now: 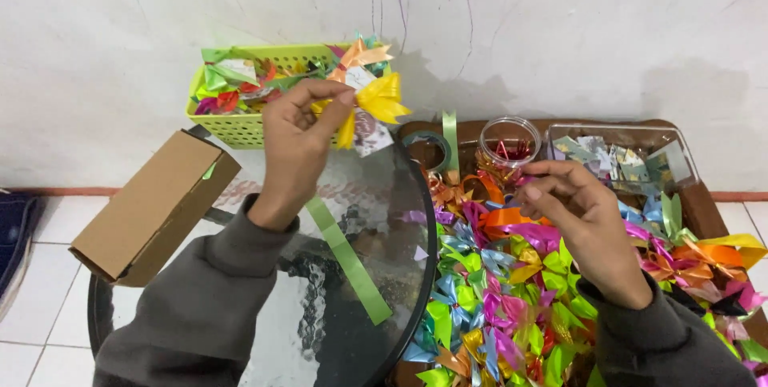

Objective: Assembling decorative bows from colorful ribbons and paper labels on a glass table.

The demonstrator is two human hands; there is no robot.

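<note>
My left hand (298, 140) is raised over the round glass table (336, 331) and pinches a yellow ribbon bow (374, 104) with a small printed card stuck to it. Just behind the bow stands a lime green basket (240, 129) filled with finished bows. My right hand (578, 219) hovers over a heap of ribbon bows (496, 299) in many colours, its fingers curled around an orange ribbon piece (502, 216) at the top of the heap.
A long green ribbon strip (352, 263) lies on the glass. A brown cardboard box (152, 207) rests at the table's left edge. Behind the heap are a tape roll (428, 147), a small clear jar (509, 140) and a clear tray of cards (620, 159). A white wall lies beyond.
</note>
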